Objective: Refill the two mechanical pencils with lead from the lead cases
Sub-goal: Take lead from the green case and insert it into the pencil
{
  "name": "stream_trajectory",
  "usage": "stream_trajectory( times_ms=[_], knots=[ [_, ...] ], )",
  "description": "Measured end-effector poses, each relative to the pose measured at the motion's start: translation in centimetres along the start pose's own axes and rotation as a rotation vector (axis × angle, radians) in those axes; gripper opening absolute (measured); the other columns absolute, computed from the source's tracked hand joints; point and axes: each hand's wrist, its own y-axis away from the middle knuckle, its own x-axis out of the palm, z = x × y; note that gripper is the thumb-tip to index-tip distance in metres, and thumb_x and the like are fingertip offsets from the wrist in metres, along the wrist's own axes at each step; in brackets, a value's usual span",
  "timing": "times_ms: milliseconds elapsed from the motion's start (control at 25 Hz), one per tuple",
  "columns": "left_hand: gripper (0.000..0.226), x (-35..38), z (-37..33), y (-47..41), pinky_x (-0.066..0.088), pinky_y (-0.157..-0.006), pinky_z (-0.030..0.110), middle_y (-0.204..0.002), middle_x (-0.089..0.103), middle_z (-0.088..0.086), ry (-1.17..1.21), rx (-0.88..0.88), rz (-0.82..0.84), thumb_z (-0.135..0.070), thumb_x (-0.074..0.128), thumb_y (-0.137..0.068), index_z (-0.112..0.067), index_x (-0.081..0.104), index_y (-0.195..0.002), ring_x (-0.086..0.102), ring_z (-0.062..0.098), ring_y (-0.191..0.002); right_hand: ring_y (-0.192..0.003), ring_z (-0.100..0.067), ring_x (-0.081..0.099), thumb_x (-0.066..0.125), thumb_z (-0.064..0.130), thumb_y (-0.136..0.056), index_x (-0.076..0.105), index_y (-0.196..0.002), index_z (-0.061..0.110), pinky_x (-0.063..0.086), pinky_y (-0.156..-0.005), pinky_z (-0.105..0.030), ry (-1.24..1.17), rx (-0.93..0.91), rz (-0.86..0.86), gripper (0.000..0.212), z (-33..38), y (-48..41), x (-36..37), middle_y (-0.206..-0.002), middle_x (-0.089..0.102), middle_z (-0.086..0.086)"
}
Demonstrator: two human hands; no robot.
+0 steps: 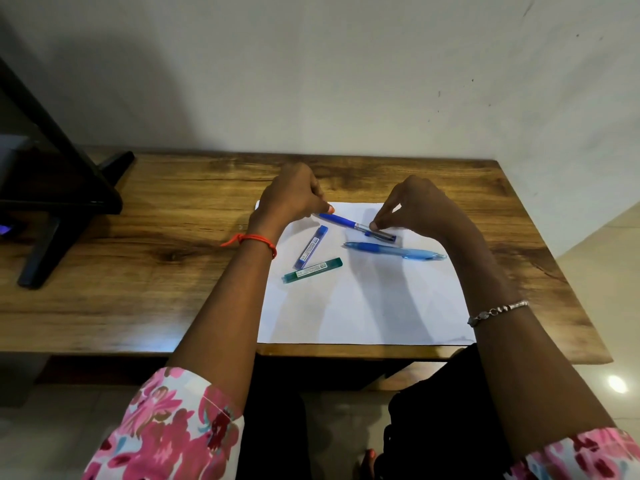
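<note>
One wooden table (138, 271), paper (363, 306) under light-blue pencil (398, 252), pale wall (311, 81)

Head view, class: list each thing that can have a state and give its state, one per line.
Dark blue pencil: held at both ends
Left hand: pinches pencil's tip end
Right hand: pinches pencil's clip end
Light blue pencil: lying on paper, untouched
Blue lead case: lying on paper, untouched
Green lead case: lying on paper, untouched
</note>
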Motion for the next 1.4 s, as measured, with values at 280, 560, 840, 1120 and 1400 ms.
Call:
stream_trajectory(
  times_ms=[280,560,840,1120,1400],
  knots=[
    [0.019,-0.4,-0.2,0.0,0.040,-0.041,0.012,-0.075,0.068,0.014,0.048,-0.001,0.011,-0.019,0.072,-0.077,-0.002,0.073,-0.084,0.057,0.012,-0.053,-0.094,-0.019,0.052,0.083,0.027,-0.065,0.077,-0.087,0.022,0.042,-0.081,-0.037,0.040,-0.278,0.238,0.023,2.2,0.9,1.1,-0.091,0.062,0.001],
    [0.016,-0.6,-0.3,0.2,0.038,-0.039,0.008,-0.074,0.066,0.008,0.154,-0.014,0.040,-0.018,0.069,-0.080,-0.002,0.072,-0.081,0.056,0.001,-0.042,-0.098,-0.014,0.037,0.081,0.030,-0.067,0.074,-0.087,0.023,0.025,-0.081,-0.034,0.198,-0.351,0.314,0.022,3.6,1.0,3.0,-0.105,0.063,-0.001],
    [0.017,-1.3,-0.8,1.0,0.053,-0.057,0.018,-0.060,0.071,-0.003,0.572,-0.117,0.322,-0.016,0.062,-0.086,0.000,0.068,-0.086,0.068,0.008,-0.057,-0.070,-0.001,0.053,0.079,0.009,-0.068,0.075,-0.085,0.019,0.040,-0.064,-0.009,-0.377,-0.309,0.181,0.020,1.7,1.0,-0.8,-0.070,0.070,0.013],
    [0.021,-1.8,-1.6,2.0,0.057,-0.065,0.024,-0.083,0.075,0.005,0.900,-0.105,0.602,-0.012,0.046,-0.093,-0.005,0.064,-0.101,0.072,0.016,-0.080,-0.083,-0.007,0.063,0.064,-0.001,-0.079,0.071,-0.096,0.020,0.048,-0.072,-0.017,-0.712,-0.315,0.075,0.027,0.9,0.7,-1.3,-0.084,0.075,0.004],
    [0.035,-1.5,-2.0,2.1,0.058,-0.061,0.028,-0.074,0.074,0.003,1.076,-0.105,0.579,-0.004,0.041,-0.093,-0.006,0.073,-0.079,0.072,0.013,-0.071,-0.071,-0.014,0.060,0.064,0.010,-0.071,0.077,-0.082,0.021,0.044,-0.064,-0.025,-0.941,-0.275,0.020,0.020,1.1,0.5,-1.3,-0.074,0.074,0.003]
  ],
)
